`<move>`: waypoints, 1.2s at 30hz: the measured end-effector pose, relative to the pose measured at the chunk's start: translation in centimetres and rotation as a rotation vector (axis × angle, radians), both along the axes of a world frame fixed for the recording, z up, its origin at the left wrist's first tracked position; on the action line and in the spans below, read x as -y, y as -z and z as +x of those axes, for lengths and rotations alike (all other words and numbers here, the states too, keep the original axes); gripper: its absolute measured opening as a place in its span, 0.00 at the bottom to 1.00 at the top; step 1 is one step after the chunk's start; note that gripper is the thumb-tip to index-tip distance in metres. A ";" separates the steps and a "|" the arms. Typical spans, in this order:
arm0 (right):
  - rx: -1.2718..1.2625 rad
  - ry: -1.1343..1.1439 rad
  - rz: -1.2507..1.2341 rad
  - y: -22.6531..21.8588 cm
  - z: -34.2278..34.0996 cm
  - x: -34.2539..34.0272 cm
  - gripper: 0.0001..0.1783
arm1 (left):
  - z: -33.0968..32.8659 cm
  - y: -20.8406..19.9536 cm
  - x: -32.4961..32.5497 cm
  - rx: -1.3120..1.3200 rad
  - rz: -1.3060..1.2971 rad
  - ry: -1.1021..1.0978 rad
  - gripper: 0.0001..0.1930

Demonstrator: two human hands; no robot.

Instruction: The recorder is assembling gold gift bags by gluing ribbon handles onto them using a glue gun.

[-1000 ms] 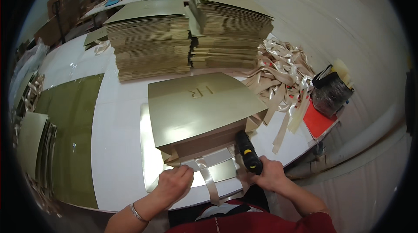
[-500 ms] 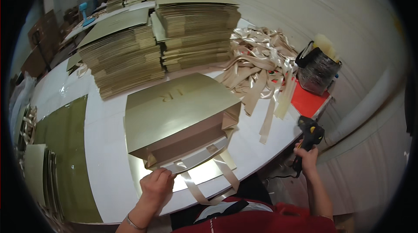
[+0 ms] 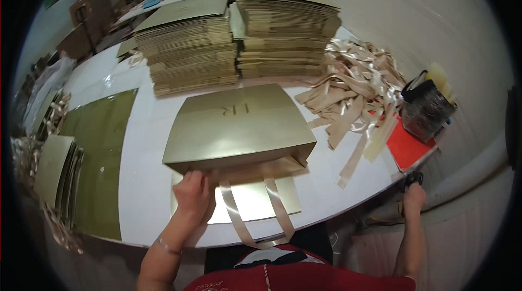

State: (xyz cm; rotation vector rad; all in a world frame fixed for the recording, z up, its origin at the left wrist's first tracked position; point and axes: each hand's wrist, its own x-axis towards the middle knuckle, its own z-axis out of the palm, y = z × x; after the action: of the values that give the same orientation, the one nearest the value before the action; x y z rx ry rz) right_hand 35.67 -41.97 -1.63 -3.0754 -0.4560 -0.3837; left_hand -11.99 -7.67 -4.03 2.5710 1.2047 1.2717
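A gold paper gift bag (image 3: 239, 125) lies on the white table in front of me, its mouth toward me. My left hand (image 3: 191, 193) is closed at the left end of the mouth, fingertips pinching the bag's edge. A satin ribbon handle (image 3: 234, 216) loops from the mouth down over the table's front edge. Beneath the bag a shiny gold panel (image 3: 250, 198) shows. Off the table's right corner, my right hand (image 3: 414, 197) grips a black glue gun (image 3: 414, 178), mostly hidden by the hand and seen end-on.
Tall stacks of flat gold bags (image 3: 190, 46) stand at the back. Loose beige ribbons (image 3: 359, 84) heap at right, beside a plastic-wrapped black container (image 3: 429, 109) and a red sheet (image 3: 408, 144). An olive mat (image 3: 103, 166) and several folded bags (image 3: 54, 169) lie left.
The bag's near edge has swung down, so its mouth shows narrower. My left hand has moved in under that edge. My right hand has turned the glue gun away. The whole view has shifted.
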 end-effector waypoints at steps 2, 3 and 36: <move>-0.270 -0.384 0.224 -4.1 -9.1 -9.3 0.12 | 0.3 1.3 -1.4 -0.121 0.130 -0.171 0.03; -0.534 -0.725 0.579 -3.4 -12.8 -11.9 0.09 | 0.5 2.6 -1.9 -0.253 0.075 -0.211 0.04; -0.447 -1.255 -0.172 -0.2 -21.2 -29.4 0.31 | -2.4 -1.5 -3.9 -0.367 -0.054 0.310 0.35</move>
State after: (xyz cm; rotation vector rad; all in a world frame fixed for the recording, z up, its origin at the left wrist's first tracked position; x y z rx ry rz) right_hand 14.49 -12.55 -1.42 -2.1919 -2.1429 0.3752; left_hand -14.38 -3.81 -2.48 2.8856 0.8106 0.7227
